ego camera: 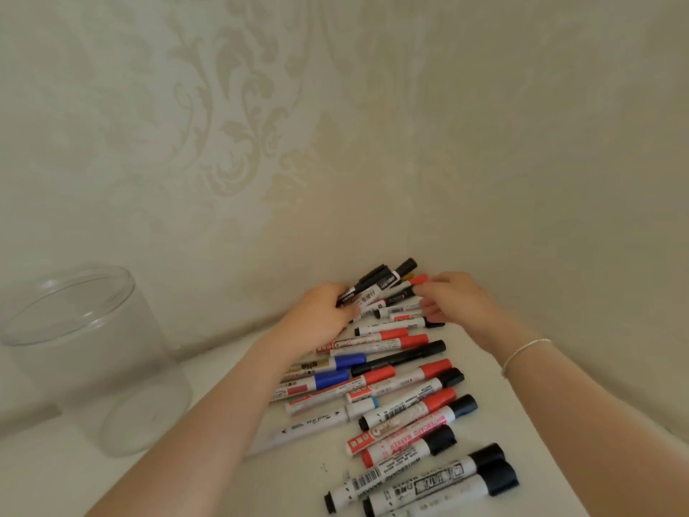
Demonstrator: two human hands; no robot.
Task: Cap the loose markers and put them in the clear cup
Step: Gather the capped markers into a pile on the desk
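Several markers (pixel 395 382) with red, blue and black caps lie side by side on the white table (pixel 208 490), running from the front edge toward the wall. My left hand (pixel 320 315) grips a bunch of black-capped markers (pixel 376 283) at the far end of the row, lifted against the wall. My right hand (pixel 451 296) reaches in from the right, and its fingertips pinch the red cap (pixel 419 279) of a marker in that bunch. The clear cup (pixel 85 352) stands at the far left, with nothing visible inside.
A patterned cream wall (pixel 261 125) rises directly behind the markers and the cup. A thin bracelet (pixel 522 354) sits on my right wrist. A white step or ledge (pixel 26 423) shows at the left, behind the cup.
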